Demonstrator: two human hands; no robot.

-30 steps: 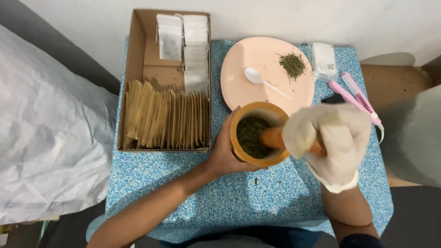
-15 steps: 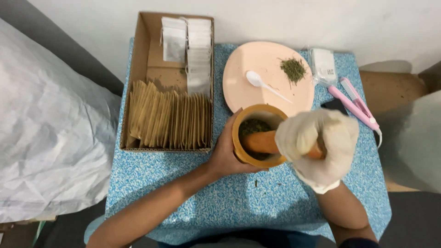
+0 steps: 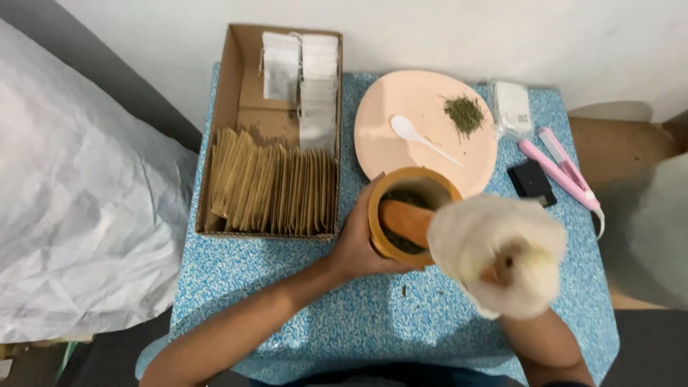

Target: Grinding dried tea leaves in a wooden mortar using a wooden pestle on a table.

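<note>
A wooden mortar (image 3: 401, 182) with dark green crushed leaves stands on the blue speckled table (image 3: 344, 308). My left hand (image 3: 355, 240), bare, grips the mortar's left side. My right hand (image 3: 502, 254), in a cream glove, is closed around a wooden pestle (image 3: 405, 218) whose head lies inside the mortar. The gloved hand is blurred and hides the mortar's right rim and the pestle's handle.
A pink plate (image 3: 401, 154) behind the mortar carries a white spoon (image 3: 408, 131) and a small pile of green leaves (image 3: 464, 113). A cardboard box (image 3: 226, 107) at the left holds brown envelopes and white tea bags. A pink sealer (image 3: 562, 168), a black block (image 3: 531, 182) and a plastic packet (image 3: 512, 107) lie right.
My right hand has swung down and toward me with the pestle, tilting its head further into the mortar. The left hand keeps its hold. The view has shifted slightly.
</note>
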